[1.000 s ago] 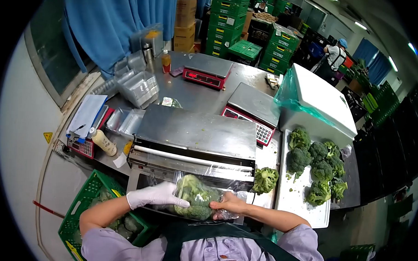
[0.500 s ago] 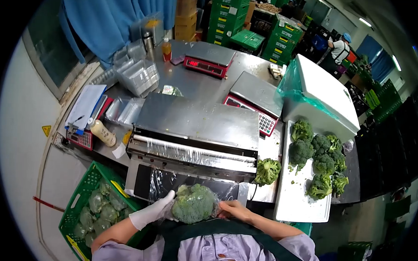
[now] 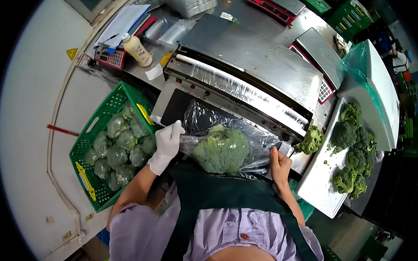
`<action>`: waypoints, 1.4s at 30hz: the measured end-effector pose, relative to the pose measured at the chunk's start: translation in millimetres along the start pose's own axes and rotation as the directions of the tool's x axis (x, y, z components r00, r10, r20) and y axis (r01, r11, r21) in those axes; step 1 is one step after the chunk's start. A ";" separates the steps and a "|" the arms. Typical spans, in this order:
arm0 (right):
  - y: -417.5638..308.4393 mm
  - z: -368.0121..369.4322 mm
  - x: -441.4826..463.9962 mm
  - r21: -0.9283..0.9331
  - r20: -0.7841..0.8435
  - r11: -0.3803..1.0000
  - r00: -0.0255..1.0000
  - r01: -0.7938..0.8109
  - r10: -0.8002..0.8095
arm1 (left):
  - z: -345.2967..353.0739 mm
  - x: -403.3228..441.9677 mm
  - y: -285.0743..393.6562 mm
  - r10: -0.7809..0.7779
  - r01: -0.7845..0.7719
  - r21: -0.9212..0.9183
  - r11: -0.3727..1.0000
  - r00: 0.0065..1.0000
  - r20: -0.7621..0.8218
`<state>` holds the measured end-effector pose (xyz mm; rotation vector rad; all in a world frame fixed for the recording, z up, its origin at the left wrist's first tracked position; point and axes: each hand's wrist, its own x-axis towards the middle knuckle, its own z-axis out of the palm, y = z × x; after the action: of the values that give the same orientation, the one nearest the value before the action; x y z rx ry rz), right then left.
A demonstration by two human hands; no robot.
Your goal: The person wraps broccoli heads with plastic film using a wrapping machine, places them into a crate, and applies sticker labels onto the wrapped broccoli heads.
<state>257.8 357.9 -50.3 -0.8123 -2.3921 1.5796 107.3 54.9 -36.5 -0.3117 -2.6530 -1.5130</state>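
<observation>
A broccoli head (image 3: 222, 149) lies on clear plastic film (image 3: 258, 166) at the front of the wrapping machine (image 3: 247, 86), directly before my body. My left hand (image 3: 169, 139), in a white glove, pinches the film's left side. On the right, my bare right hand (image 3: 280, 164) grips the other side between thumb and fingers. The film stretches between both hands, partly over the broccoli. Behind it, the film roll (image 3: 242, 92) lies across the machine. A loose broccoli piece (image 3: 311, 140) sits by the machine's right end.
To the left, a green crate (image 3: 96, 126) holds several wrapped broccoli heads. A white tray (image 3: 315, 191) of loose broccoli stands right, beside a foam box (image 3: 378, 99). Scales (image 3: 320, 51), a bottle (image 3: 137, 50) and clear plastic trays (image 3: 190, 3) are on the metal table. Another person (image 3: 399, 59) stands far off.
My hands have moved apart, drawing the film out to both sides of the broccoli. The camera has tilted down and turned, bringing the crate more fully into view.
</observation>
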 end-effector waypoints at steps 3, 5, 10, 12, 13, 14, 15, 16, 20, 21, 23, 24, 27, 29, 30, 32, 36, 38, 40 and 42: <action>12.5 10.7 7.4 -0.423 -0.082 0.856 0.928 0.299 -0.364 | 16.9 4.6 -20.8 0.137 -0.134 0.083 0.988 0.990 -0.035; 10.4 22.2 11.6 -0.533 -0.135 0.772 0.866 0.346 -0.481 | 35.3 11.0 -28.7 0.231 -0.225 0.112 0.968 0.972 -0.050; -2.7 69.6 35.1 -0.708 -0.084 0.555 0.728 0.436 -0.680 | 81.4 9.6 -18.8 0.408 -0.414 0.076 0.907 0.910 0.077; -5.4 80.0 38.1 -0.689 -0.078 0.546 0.701 0.476 -0.709 | 87.0 12.5 -10.5 0.455 -0.455 -0.014 0.890 0.890 0.009; -7.2 81.1 39.1 -0.659 -0.082 0.590 0.734 0.467 -0.674 | 87.2 15.5 -1.7 0.492 -0.496 -0.098 0.863 0.868 -0.065; -8.8 81.8 39.7 -0.627 -0.086 0.632 0.766 0.455 -0.637 | 83.6 9.2 7.2 0.427 -0.424 -0.177 0.888 0.904 -0.022; -12.6 80.1 39.0 -0.630 -0.091 0.629 0.762 0.454 -0.641 | 78.5 8.0 14.9 0.460 -0.447 -0.228 0.865 0.888 0.006; -20.4 75.5 36.9 -0.468 -0.107 0.692 0.742 0.550 -0.662 | 74.3 7.6 29.0 0.417 -0.299 -0.518 0.802 0.900 0.126; -67.2 42.1 24.5 -0.258 -0.033 0.527 0.537 0.810 -0.843 | 45.1 -2.6 71.6 0.288 0.884 -0.448 -0.138 0.468 0.835; -80.9 27.8 23.1 -0.214 0.021 0.392 0.406 0.895 -0.914 | 38.1 -2.2 73.7 0.428 0.914 -0.144 -0.378 0.310 0.849; -124.0 -4.3 23.4 0.045 -0.093 0.454 0.457 0.890 -0.885 | 35.9 -16.8 82.2 0.041 0.880 -0.472 0.059 0.470 0.882; -142.6 -14.9 21.9 0.108 -0.082 0.433 0.442 0.895 -0.893 | 45.3 -16.6 69.1 0.228 0.859 -0.501 0.107 0.469 0.853; -162.7 -21.2 29.2 0.326 -0.012 0.479 0.510 0.815 -0.860 | 31.8 -17.7 106.5 0.465 0.323 -0.882 0.344 0.757 0.459; -161.4 -21.2 38.5 0.384 0.116 0.636 0.648 0.669 -0.752 | 19.8 -17.8 122.2 0.342 0.642 -0.763 0.071 0.703 0.623; -165.2 -13.9 46.5 0.439 0.094 0.616 0.649 0.654 -0.755 | 28.0 -15.5 116.7 0.438 0.538 -0.827 0.163 0.712 0.549; -182.7 9.4 61.3 0.486 0.104 0.576 0.610 0.658 -0.785 | 35.5 -6.9 114.3 0.510 0.516 -0.813 0.270 0.640 0.575; -224.7 59.3 44.2 0.515 0.122 0.280 0.254 0.810 -0.959 | 33.5 -4.7 127.0 0.550 0.502 -0.709 0.495 0.451 0.703; -229.5 66.2 22.9 0.559 0.082 0.148 0.123 0.816 -0.989 | 32.7 -13.7 131.2 0.520 0.564 -0.669 0.485 0.429 0.739; -228.6 60.8 15.4 0.521 0.130 0.096 0.032 0.848 -0.991 | 34.7 -24.0 131.1 0.486 0.634 -0.622 0.460 0.407 0.773; -218.6 51.6 11.7 0.500 0.297 0.267 0.127 0.824 -0.946 | 34.6 -34.1 126.2 0.424 0.706 -0.575 0.414 0.410 0.808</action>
<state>150.1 258.4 120.3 1.2312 -2.0475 1.4393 168.5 142.2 46.7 -1.2983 -1.6912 -3.7240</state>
